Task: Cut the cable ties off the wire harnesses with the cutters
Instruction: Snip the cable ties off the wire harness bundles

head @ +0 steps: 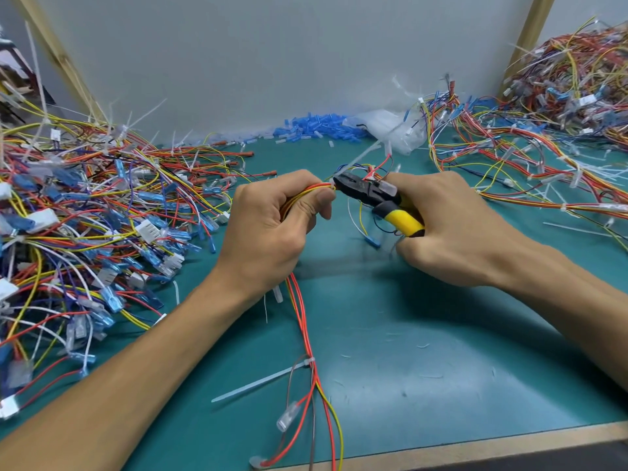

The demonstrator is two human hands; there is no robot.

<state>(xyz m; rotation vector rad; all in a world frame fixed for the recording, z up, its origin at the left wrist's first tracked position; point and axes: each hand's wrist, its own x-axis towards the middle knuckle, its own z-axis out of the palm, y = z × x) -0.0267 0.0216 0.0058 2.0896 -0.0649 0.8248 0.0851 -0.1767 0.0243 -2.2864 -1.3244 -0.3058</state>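
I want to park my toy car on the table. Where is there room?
Best spot: the bare green mat near the front edge, right of the red and yellow wires hanging from the left hand. Another gap lies behind that hand. The left wire pile and right wire pile are crowded.

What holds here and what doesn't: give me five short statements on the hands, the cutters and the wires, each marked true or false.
1. The right hand grips the cutters by their yellow-and-black handles. True.
2. The left hand lies flat and empty on the mat. False: it grips the wire harness, a bundle of red, orange and yellow wires.
3. The cutters' tip points away from the left hand. False: it points at the wires right beside the left thumb.
4. A white cable tie sits on the wire harness below the left hand. True.
5. The mat is red. False: it is teal.
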